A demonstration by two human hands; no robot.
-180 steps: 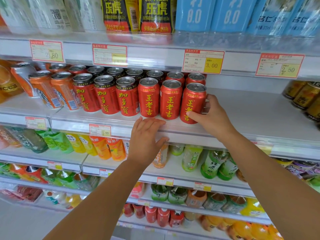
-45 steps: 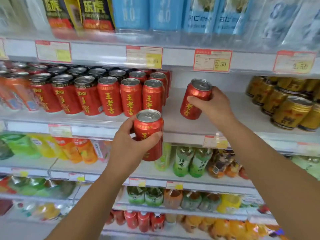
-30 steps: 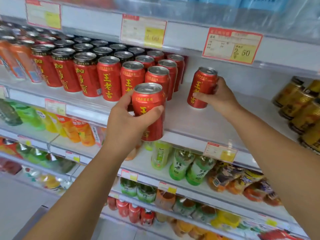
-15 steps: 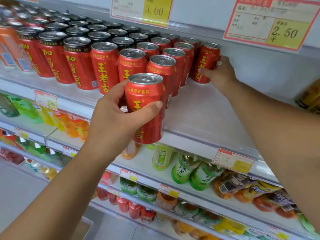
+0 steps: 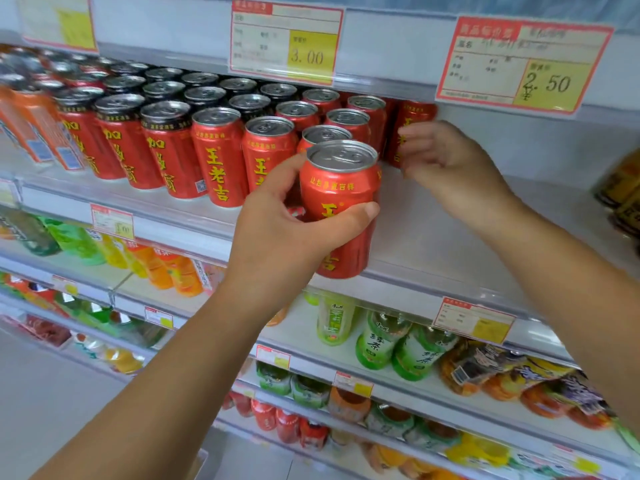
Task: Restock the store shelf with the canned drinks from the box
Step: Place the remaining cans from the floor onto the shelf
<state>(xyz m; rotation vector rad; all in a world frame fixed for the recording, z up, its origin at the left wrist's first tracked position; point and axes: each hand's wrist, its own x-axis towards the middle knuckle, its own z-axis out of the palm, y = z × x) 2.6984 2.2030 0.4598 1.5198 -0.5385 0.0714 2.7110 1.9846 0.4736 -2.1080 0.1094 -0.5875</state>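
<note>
Half a second back my right hand (image 5: 450,168) was wrapped round the far can (image 5: 417,116). Now its fingers are loose and half bent, holding nothing, with the tips just beside that can; motion blur keeps me from telling whether they touch it. The far can stands upright deep on the shelf (image 5: 433,237), at the right end of the back rows.

My left hand (image 5: 277,230) grips the held can (image 5: 341,188), thumb across its front and fingers round its left side. It is upright, lid up, at the near edge of the shelf, just right of the front row and partly covering the can behind it.

To the left, the red cans (image 5: 218,157) stand packed in several rows running far back, with orange cans (image 5: 31,126) beyond them at the left edge. To the right the shelf is bare up to some gold cans (image 5: 623,188) at the far right. Above hang a 3.00 price tag (image 5: 284,39) and a 2.50 price tag (image 5: 523,60). Below, green tea bottles (image 5: 377,344) lie on a lower shelf.
</note>
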